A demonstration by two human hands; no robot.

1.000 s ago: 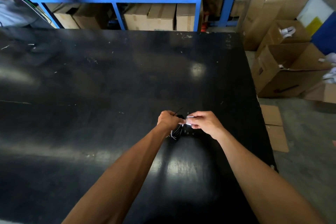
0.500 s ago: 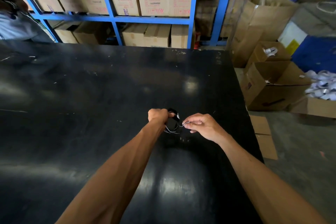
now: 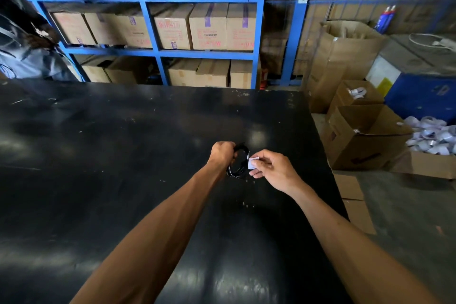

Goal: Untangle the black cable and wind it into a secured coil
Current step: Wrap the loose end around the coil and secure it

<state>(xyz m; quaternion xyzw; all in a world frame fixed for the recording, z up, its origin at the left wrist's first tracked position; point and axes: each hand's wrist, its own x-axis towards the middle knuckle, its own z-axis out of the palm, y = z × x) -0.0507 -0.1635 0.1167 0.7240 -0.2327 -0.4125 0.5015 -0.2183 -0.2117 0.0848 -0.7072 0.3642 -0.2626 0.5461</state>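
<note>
I am drawing my right hand (image 3: 272, 169) a little away from my left hand (image 3: 223, 153), where a second ago the two were pressed knuckle to knuckle over the black table (image 3: 123, 155). The black cable (image 3: 238, 161) is now showing as a small bundle of loops hanging from my left fist, more exposed than before, when my fingers were covering most of it. My right fingertips are now pinching a small white tag (image 3: 253, 163) just right of the cable, larger in view than the sliver I was holding half a second ago.
</note>
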